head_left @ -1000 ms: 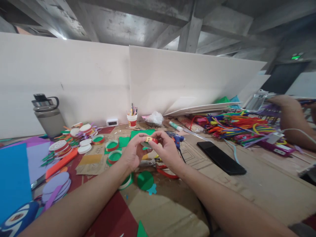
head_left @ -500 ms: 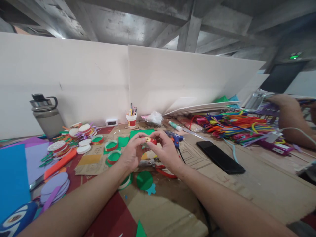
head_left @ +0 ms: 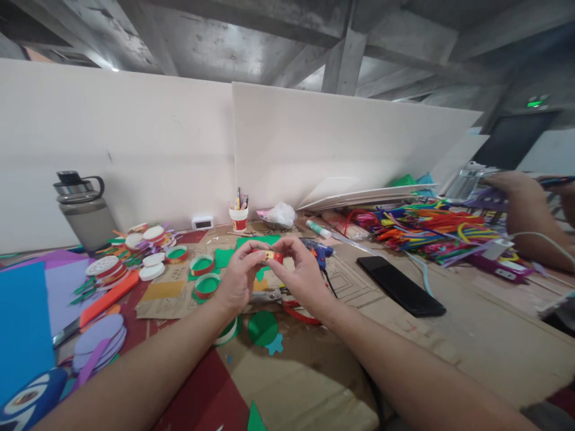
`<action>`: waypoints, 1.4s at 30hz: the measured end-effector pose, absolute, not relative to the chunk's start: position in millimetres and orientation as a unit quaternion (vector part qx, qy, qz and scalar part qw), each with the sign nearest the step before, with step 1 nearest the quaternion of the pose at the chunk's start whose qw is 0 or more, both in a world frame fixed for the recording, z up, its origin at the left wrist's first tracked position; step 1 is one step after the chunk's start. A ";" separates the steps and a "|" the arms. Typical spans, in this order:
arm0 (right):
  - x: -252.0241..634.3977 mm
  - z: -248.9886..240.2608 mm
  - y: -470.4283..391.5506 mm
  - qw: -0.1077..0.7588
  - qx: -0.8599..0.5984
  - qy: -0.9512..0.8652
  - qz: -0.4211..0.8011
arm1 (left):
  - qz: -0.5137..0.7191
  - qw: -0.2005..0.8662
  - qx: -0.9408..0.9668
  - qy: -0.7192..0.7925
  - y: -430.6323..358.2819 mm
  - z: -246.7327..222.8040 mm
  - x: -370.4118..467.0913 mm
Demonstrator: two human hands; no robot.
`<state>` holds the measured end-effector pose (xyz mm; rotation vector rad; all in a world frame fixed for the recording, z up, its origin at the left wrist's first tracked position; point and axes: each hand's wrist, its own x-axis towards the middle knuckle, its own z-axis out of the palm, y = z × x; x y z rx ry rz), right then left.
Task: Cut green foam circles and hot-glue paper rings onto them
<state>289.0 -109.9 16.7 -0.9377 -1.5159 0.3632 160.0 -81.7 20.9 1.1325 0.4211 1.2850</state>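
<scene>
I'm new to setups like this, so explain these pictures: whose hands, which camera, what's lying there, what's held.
No machine here: one camera, worn on a person's head, looks down at their bare hands. The left hand and right hand together hold a small red-and-yellow piece. On the cardboard-covered table lie green-centred rings, red-handled scissors, a black phone and colourful strips. A bottle stands at left; the forearm far right is someone else's.

Near the desk's right edge, your black rectangular phone (head_left: 401, 286) looks smooth and glossy; the brown cardboard sheet (head_left: 476, 323) beneath looks matt.
</scene>
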 end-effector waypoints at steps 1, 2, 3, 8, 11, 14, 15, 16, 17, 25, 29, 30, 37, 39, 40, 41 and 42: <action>289.1 16.3 -109.9 0.619 -0.404 -0.655 0.156 | 0.565 0.630 0.499 0.187 -81.8 21.1 159.7; 289.2 16.0 -109.8 0.624 -0.402 -0.653 0.153 | 0.568 0.624 0.502 0.190 -81.8 21.2 159.5; 289.3 15.7 -109.7 0.627 -0.400 -0.652 0.149 | 0.571 0.618 0.505 0.193 -81.7 21.2 159.3; 289.0 15.4 -109.5 0.628 -0.391 -0.660 0.131 | 0.578 0.600 0.516 0.199 -80.6 20.3 159.2; 289.4 15.3 -110.3 0.625 -0.388 -0.668 0.115 | 0.576 0.597 0.521 0.202 -80.0 19.3 159.2; 290.8 14.7 -111.6 0.613 -0.394 -0.679 0.095 | 0.582 0.586 0.524 0.210 -78.4 17.5 158.5; 291.3 14.6 -112.2 0.608 -0.398 -0.681 0.090 | 0.585 0.579 0.526 0.212 -77.7 16.6 158.1; 291.6 14.6 -112.8 0.604 -0.402 -0.682 0.087 | 0.590 0.570 0.530 0.213 -77.0 15.7 157.7; 291.8 14.8 -113.3 0.601 -0.407 -0.683 0.086 | 0.594 0.560 0.535 0.214 -76.3 14.7 157.3; 292.0 15.0 -111.8 0.613 -0.426 -0.650 0.141 | 0.612 0.572 0.505 0.207 -71.2 24.0 154.2; 293.1 15.1 -109.1 0.619 -0.456 -0.616 0.172 | 0.639 0.588 0.452 0.203 -51.6 37.4 140.1; 293.2 15.0 -108.4 0.617 -0.465 -0.611 0.175 | 0.642 0.588 0.444 0.209 -44.7 39.2 134.9; 291.8 14.3 -106.6 0.608 -0.442 -0.616 0.234 | 0.664 0.601 0.370 0.248 -7.2 28.5 95.6; 291.4 13.6 -107.4 0.592 -0.433 -0.627 0.262 | 0.651 0.612 0.371 0.251 -3.8 26.4 86.1; 291.2 12.9 -107.9 0.581 -0.438 -0.634 0.261 | 0.648 0.616 0.373 0.250 -2.9 26.6 81.7; 290.9 11.9 -108.4 0.571 -0.447 -0.643 0.248 | 0.647 0.617 0.374 0.246 -2.3 27.5 77.5; 290.5 10.7 -108.9 0.561 -0.456 -0.652 0.228 | 0.649 0.617 0.375 0.238 -1.7 28.9 73.6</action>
